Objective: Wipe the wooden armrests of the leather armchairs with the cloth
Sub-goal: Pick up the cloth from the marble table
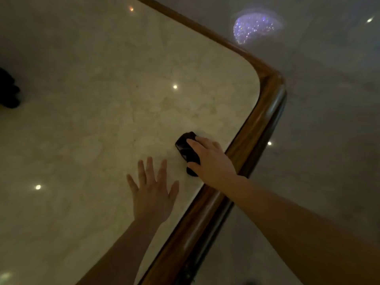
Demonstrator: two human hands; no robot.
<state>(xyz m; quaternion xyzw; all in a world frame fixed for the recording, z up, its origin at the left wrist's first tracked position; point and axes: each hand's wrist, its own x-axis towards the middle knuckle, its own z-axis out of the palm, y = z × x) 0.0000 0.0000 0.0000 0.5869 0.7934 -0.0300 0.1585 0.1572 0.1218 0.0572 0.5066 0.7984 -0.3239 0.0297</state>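
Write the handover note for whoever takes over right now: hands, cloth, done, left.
Right hand: pressed on the dark cloth, near the corner of the marble tabletop, just inside its wooden edge.
Left hand: open, flat on the marble, holding nothing.
Done: cannot tell; no armchair or armrest is in view.
Left: take the cloth to the armchairs and wipe their wooden armrests.
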